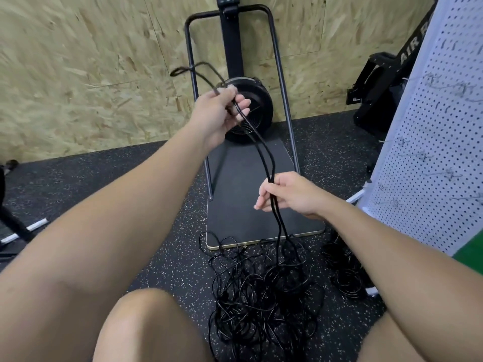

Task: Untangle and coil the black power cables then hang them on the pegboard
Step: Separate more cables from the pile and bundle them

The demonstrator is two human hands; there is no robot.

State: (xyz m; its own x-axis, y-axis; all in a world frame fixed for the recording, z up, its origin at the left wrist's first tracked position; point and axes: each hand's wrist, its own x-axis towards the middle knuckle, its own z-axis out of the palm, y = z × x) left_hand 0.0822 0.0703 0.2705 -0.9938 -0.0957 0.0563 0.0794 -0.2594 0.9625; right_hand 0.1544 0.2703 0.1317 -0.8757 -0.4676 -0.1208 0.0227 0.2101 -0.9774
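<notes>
At 12 o'clock, left hand [218, 111] grips a blurred loop of thin black power cable [262, 152]. Right hand [287, 195], centre, pinches the two strands running down to the tangled black cable heap [261, 291] at 6 o'clock. White perforated pegboard [428, 142] at 3 o'clock; black frame [407, 50] behind it reads "AIR R", remainder hidden.

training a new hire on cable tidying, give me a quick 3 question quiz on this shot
1. True or false: both hands grip black cable strands.
2. Where does the tangled cable pile lie: A on the board, B on the floor, C on the pegboard?
3. Which hand is raised higher?

Key
1. True: the left hand and right hand each grip the strands.
2. B, the speckled floor; the white pegboard stands at right.
3. The left hand.
</notes>
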